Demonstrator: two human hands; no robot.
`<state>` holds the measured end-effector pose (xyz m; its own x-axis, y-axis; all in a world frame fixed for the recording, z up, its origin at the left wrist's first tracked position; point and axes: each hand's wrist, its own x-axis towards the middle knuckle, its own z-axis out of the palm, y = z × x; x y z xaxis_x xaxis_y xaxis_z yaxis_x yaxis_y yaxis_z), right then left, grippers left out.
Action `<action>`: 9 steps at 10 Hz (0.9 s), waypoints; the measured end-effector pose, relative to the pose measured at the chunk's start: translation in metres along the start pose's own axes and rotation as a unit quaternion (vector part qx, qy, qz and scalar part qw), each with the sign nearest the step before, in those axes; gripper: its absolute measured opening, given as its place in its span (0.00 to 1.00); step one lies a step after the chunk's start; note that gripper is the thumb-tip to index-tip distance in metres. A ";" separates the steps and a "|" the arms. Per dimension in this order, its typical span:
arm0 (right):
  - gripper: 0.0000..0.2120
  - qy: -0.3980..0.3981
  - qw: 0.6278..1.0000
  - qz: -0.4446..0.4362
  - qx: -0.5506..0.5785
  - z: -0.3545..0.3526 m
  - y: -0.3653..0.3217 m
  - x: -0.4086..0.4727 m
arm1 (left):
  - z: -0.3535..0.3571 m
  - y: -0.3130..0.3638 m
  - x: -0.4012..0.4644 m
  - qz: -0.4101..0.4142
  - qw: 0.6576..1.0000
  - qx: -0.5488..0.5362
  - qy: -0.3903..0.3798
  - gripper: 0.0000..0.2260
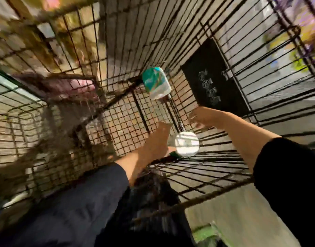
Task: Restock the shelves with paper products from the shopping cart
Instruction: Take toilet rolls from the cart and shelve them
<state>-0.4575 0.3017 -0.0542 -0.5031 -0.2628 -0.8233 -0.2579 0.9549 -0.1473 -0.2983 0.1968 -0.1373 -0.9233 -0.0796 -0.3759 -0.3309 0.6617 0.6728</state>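
I am fetching stock: one white paper roll point(187, 143) is lying by the cart's point(128, 122) near wall, my left hand point(157, 141) gripping it. A teal-wrapped pack point(156, 83) is lying deeper; my right hand point(204, 117), fingers loosely spread, is reaching toward it.

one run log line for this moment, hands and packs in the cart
left hand touching white roll pack | right hand open, holds nothing | green-white pack lying deeper in cart | image blurred
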 end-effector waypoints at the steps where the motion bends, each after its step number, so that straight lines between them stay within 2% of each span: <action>1: 0.18 -0.049 0.998 0.038 -0.008 0.017 0.010 0.027 | 0.024 -0.004 0.023 0.021 0.999 0.005 -0.029 0.25; 2: 0.22 -0.115 0.992 0.043 0.011 0.039 0.025 0.050 | 0.051 -0.006 0.048 0.015 0.993 -0.104 -0.059 0.21; 3: 0.27 -0.129 0.990 0.043 0.024 0.056 0.044 0.064 | 0.078 -0.015 0.055 0.023 0.994 -0.083 -0.060 0.35; 4: 0.25 -0.114 0.988 0.053 0.094 0.063 0.047 0.067 | 0.099 -0.020 0.057 0.047 0.994 -0.089 -0.050 0.48; 5: 0.19 -0.068 0.975 0.078 0.194 0.059 0.051 0.071 | 0.103 -0.025 0.056 0.063 0.993 -0.096 -0.021 0.53; 6: 0.17 -0.040 0.932 0.107 0.345 0.050 0.046 0.070 | 0.076 -0.035 0.052 0.042 0.993 -0.110 -0.012 0.49; 7: 0.20 -0.010 0.900 0.061 0.432 0.033 0.015 0.077 | 0.043 -0.056 0.052 0.013 0.998 -0.053 0.035 0.42; 8: 0.22 0.049 0.923 0.013 0.381 0.025 -0.032 0.105 | 0.019 -0.094 0.059 -0.050 0.988 -0.027 0.145 0.43; 9: 0.23 0.164 0.951 -0.026 0.259 0.019 -0.075 0.136 | -0.006 -0.130 0.070 -0.106 0.966 -0.074 0.222 0.50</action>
<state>-0.4909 0.1974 -0.1652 -0.7534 -0.2598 -0.6041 0.1085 0.8570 -0.5038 -0.3209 0.1005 -0.2473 -0.8134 -0.5354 -0.2274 -0.5162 0.4842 0.7065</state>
